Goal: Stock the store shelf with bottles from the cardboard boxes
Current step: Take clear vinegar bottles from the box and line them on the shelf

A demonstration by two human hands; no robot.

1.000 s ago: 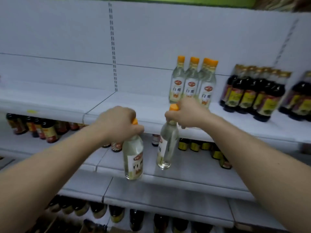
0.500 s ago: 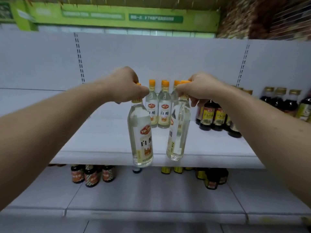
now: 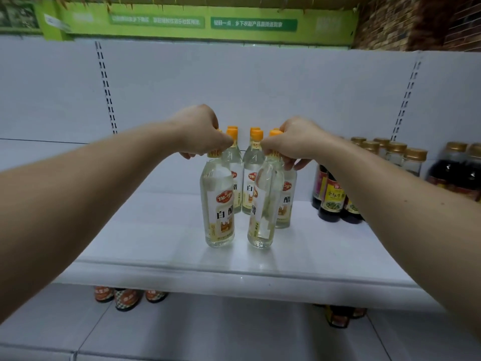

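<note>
Clear plastic, orange-capped vinegar bottles fill my head view. My left hand (image 3: 200, 131) curls round the neck of the left bottle (image 3: 220, 204), which is upright, its base at or just above the white shelf board (image 3: 156, 243). My right hand (image 3: 294, 140) grips the right bottle (image 3: 263, 204), which leans. Both are just in front of the stocked row (image 3: 248, 183). I'd level the leaning one, seat both flat, then let go, minding the dark sauce bottles (image 3: 330, 201).

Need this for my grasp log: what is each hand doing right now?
Left hand: grips the left vinegar bottle by its neck.
Right hand: grips the right vinegar bottle by its neck.
</note>
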